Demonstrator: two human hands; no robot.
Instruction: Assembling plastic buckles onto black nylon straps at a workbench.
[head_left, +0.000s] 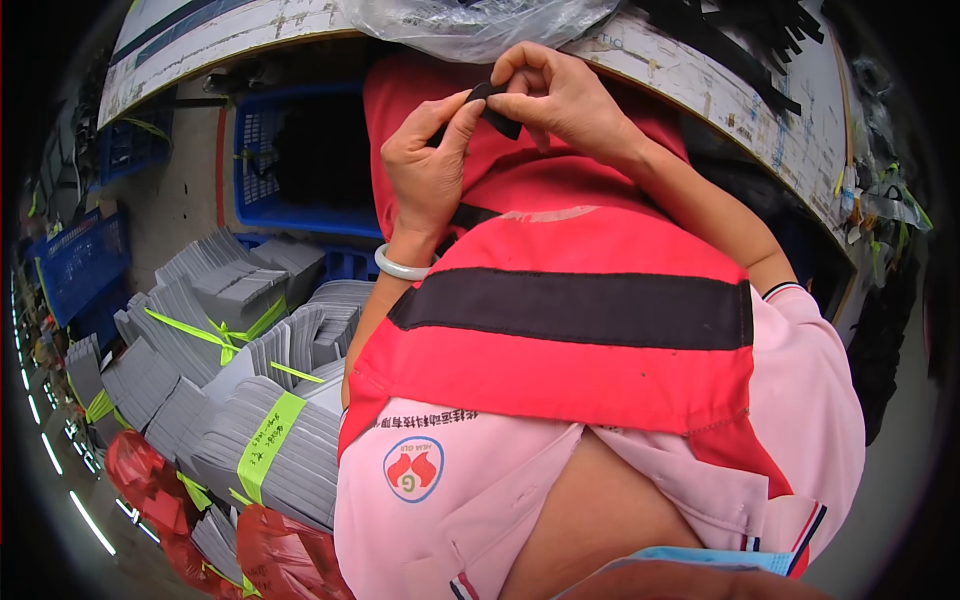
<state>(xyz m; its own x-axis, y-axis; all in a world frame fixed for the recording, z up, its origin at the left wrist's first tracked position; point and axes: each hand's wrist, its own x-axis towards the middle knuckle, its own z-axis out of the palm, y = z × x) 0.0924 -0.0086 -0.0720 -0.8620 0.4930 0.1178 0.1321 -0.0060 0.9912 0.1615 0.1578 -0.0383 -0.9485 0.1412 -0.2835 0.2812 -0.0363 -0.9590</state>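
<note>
Both my hands meet above my red apron, just short of the table's front edge. Between them is a small black strip (488, 91), apparently folded, with a flap hanging below the fingers. My left hand (432, 160) pinches one end of it between thumb and forefinger. From the other side my right hand (562, 100) pinches it with thumb and bent fingers. The fingertips partly cover the strip, and its exact kind does not show. A pale bangle circles my left wrist.
A clear plastic bag (480, 25) lies on the worn white table (740, 110), with black strips (735, 40) at its right. On the floor to my left are a blue crate (255, 165) with black material, stacked grey sheets (205, 385) tied in yellow-green, and red bags (285, 555).
</note>
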